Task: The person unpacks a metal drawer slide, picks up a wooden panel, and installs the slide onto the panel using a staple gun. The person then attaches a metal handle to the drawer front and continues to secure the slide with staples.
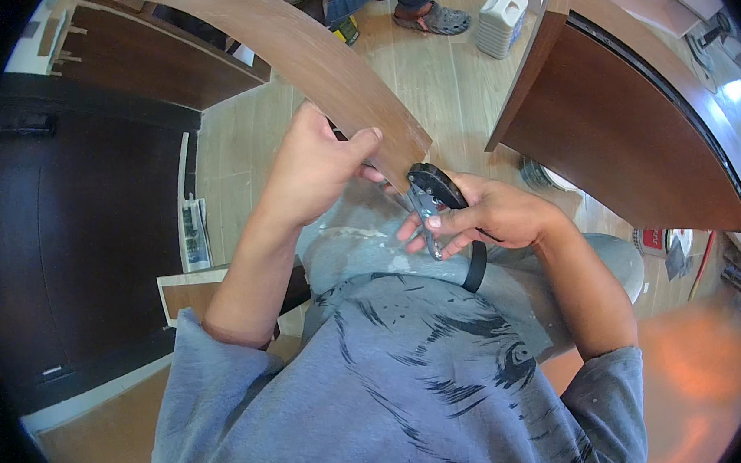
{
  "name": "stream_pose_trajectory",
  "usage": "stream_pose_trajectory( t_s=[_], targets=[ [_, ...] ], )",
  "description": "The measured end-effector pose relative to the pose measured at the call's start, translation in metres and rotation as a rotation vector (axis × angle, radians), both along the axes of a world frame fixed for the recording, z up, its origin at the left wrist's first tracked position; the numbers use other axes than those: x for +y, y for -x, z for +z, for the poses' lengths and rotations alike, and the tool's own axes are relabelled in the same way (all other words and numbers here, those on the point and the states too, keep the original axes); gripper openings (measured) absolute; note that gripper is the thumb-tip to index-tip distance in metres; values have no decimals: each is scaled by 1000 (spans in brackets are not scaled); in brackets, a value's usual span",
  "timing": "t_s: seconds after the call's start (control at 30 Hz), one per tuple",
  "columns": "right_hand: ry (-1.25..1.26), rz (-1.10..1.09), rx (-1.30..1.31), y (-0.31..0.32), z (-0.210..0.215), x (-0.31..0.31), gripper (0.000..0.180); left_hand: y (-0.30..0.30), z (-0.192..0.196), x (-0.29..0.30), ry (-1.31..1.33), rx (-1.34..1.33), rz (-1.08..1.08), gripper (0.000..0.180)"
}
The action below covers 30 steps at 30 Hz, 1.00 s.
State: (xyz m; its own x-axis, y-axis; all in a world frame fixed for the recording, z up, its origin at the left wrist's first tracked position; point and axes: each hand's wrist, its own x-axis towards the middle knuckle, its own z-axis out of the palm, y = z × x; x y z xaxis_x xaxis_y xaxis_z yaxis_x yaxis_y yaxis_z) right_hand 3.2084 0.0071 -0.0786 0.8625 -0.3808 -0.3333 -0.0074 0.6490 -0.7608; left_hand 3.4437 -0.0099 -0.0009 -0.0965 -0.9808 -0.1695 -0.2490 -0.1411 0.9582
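A long brown wooden board (304, 49) slants from the upper left toward my lap, its near end above my knees. My left hand (304, 163) grips its left edge close to that end, thumb on top and the other fingers mostly hidden beneath. In my right hand (504, 208) is a hand tool (428, 205) with a curved black part and a grey metal lever, placed against the board's near corner. My thumb presses on the metal part while some fingers extend below it. A dark curved strip (475, 267) shows under my right hand; what it belongs to is unclear.
A dark brown panel (618, 116) leans at the right, and dark cabinet doors (92, 227) stand at the left. On the wood-look floor (243, 154) is a white jug (502, 21) with a red cap. Another person's shoe (432, 19) is beyond the board.
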Motion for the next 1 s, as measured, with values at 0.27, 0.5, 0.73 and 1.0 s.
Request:
stream_pose_trajectory(
  t_s=[0.27,0.5,0.73,1.0],
  targets=[
    [12,40,28,-20,-5,-14,51,-19,-13,5,-88,42,-31,37],
    [154,79,109,-30,-13,-11,37,-28,-28,8,-155,24,-19,41],
    [244,89,168,-32,-11,-7,39,-31,-34,9,-140,112,23,43],
    [230,22,215,-36,-26,0,44,-25,-34,13,-175,67,-4,36]
  ],
)
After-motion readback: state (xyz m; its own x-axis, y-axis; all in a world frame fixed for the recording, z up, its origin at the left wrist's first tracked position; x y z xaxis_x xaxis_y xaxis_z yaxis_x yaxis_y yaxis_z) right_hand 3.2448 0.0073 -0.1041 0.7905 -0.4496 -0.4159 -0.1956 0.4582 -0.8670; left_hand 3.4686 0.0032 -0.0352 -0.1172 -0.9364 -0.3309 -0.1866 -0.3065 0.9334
